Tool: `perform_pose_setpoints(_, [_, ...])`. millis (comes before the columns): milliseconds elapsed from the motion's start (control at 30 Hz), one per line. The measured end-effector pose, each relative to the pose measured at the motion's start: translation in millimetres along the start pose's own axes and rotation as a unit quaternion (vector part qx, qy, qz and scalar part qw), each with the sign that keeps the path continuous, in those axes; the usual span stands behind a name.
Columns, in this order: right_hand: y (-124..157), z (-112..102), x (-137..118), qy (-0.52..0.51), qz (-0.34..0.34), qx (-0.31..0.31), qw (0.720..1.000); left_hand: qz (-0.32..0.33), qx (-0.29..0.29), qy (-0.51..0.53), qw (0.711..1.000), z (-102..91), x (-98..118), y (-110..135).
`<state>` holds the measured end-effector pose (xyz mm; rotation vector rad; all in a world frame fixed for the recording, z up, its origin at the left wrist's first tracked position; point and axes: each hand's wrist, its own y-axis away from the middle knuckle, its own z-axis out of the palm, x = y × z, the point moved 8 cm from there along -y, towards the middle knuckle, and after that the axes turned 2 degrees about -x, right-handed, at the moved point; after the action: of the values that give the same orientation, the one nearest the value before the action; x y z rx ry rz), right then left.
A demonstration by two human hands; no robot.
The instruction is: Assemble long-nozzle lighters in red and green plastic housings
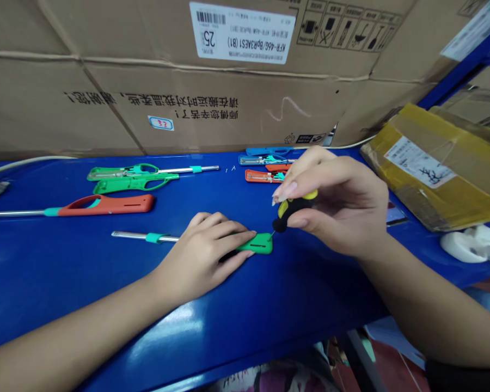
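Observation:
A green stick lighter (258, 243) lies flat on the blue table, its metal tube pointing left. My left hand (210, 247) is closed over the lighter's middle, fingers and thumb pinching the handle and hiding its centre. Between the thumb and fingers of my right hand (338, 198) is a small black-and-yellow screwdriver (288, 211). The screwdriver tilts down to the left, and its thin tip meets the right end of the green handle. Whether a screw sits under the tip is too small to tell.
An orange stick lighter (122, 204) lies at the left, behind it an opened green lighter (134, 177). Opened blue (269, 158) and orange lighters (263, 176) lie behind my right hand. A large cardboard box (147, 81) backs the blue table (44, 277); a yellow-taped box (433, 169) stands right.

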<state>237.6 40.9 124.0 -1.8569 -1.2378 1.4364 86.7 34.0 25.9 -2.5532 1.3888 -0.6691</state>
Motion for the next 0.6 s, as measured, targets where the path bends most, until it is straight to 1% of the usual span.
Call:
perform_pose_setpoints(33, [0,1,-2,0.006,-0.013,-0.008,1.0,0.0,-0.001,0.001,1.0,-0.1,0,0])
perform_pose_setpoints(100, [0,0,-3,0.003,-0.016,-0.013,1.0,-0.004,-0.005,0.004,1.0,0.3,0,0])
perform_pose_setpoints(233, [1,-2,3,-0.045,0.037,-0.003,0.998,-0.008,-0.012,0.007,1.0,1.4,-1,-1])
perform_pose_setpoints(333, [1,-3,5,-0.067,0.047,0.008,0.997,-0.01,-0.015,0.007,1.0,2.2,-2,-1])
perform_pose_setpoints(500, [1,-8,11,-0.042,0.065,0.034,0.996,-0.01,-0.017,0.007,1.0,2.8,-2,-1])
perform_pose_setpoints(600, [2,-7,13,-0.044,0.074,0.037,0.996,-0.009,-0.014,0.007,1.0,2.2,-1,-1])
